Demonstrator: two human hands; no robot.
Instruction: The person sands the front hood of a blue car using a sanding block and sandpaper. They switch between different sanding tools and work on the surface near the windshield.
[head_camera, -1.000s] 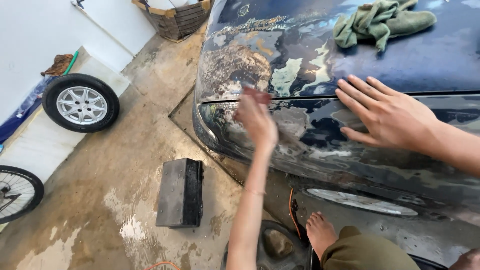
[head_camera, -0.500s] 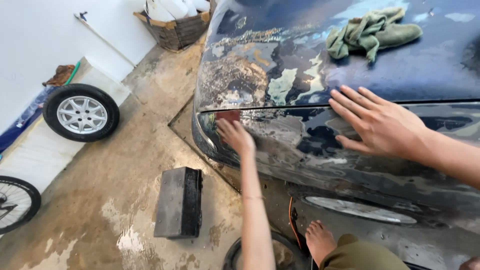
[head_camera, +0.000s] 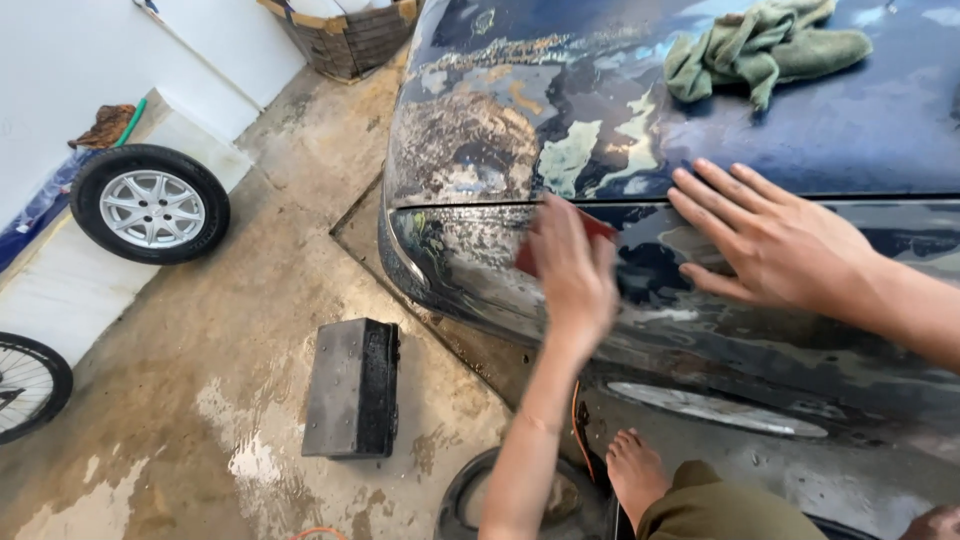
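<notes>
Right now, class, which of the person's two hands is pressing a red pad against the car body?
The left hand: a red sanding pad shows from under its fingers. The right hand lies flat and empty on the dark panel.

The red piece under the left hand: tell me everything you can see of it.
The red piece is thin and flat, like an abrasive sheet or pad, mostly hidden. The left hand presses it against the wet, worn dark car panel; only a corner and lower edge show. The right hand lies flat beside it, apart.

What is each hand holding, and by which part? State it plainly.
The left hand presses a small reddish sanding sheet flat against the car panel, covering most of it. The right hand holds nothing; it rests spread on the panel.
</notes>
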